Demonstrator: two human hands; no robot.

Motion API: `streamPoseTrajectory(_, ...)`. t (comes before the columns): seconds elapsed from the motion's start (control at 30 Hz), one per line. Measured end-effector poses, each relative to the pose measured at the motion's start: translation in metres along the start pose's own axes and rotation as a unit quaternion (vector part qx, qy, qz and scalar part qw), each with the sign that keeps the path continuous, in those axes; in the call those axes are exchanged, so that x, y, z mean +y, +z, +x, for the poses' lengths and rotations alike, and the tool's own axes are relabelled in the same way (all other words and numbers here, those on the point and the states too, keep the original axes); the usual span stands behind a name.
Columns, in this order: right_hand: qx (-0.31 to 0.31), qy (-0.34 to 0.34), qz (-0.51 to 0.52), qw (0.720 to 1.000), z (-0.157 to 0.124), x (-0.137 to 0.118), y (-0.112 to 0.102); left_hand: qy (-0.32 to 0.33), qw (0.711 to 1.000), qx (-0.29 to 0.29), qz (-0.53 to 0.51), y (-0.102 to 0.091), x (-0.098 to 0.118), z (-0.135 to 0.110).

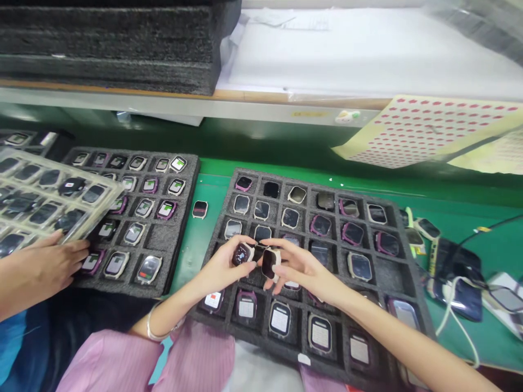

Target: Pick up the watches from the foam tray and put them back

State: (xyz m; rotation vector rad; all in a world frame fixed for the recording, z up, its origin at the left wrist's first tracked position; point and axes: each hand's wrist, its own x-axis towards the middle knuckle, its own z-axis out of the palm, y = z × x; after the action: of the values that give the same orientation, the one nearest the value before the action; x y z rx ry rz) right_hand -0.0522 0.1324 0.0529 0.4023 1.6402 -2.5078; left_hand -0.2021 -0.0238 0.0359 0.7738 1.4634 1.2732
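Nearest, lit watches [320,332] line the foam tray [390,275]; above it, left hand [226,267] pinches a lit watch [242,254], right hand [300,269] curls round a dark-faced one [269,263]. Rim grips, no knocking! Beyond, dark-screened watches [290,218].

Narrow green table [194,237] strip runs between left foam tray [159,237] and right foam tray [392,275]; loose watch [200,209] sits in it. Co-worker's hand [49,267] and clear plastic tray [107,202] block left tray's left side. Shelf edge [253,110], hanging yellow sheet [429,130] overhang the back. Dark device [461,258], black cable [504,221] crowd right. Passable air over right tray's back rows.
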Motion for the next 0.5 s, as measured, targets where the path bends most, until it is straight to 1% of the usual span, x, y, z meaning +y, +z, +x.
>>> streamPoseTrajectory(0.07, -0.002, -0.002, 0.015, 1.000, 0.0004, 0.0010, 0.0010, 0.005, 1.000, 0.008, 0.004, 0.0026, -0.0002, -0.0006)
streamPoseTrajectory(0.17, 0.010, -0.009, 0.016, 1.000, 0.0006, 0.0018, 0.0031, 0.013, 1.000, 0.014, 0.006, 0.0054, -0.0011, -0.0008)
streamPoseTrajectory(0.37, 0.024, 0.003, -0.019, 1.000, -0.0007, -0.0005, 0.0076, 0.027, 0.999, -0.002, 0.045, 0.0038, 0.0000, -0.0018)
streamPoseTrajectory(0.5, 0.031, -0.001, -0.024, 0.999, -0.0014, -0.0003, 0.0088, 0.015, 1.000, -0.002, 0.015, 0.0027, -0.0015, -0.0029)
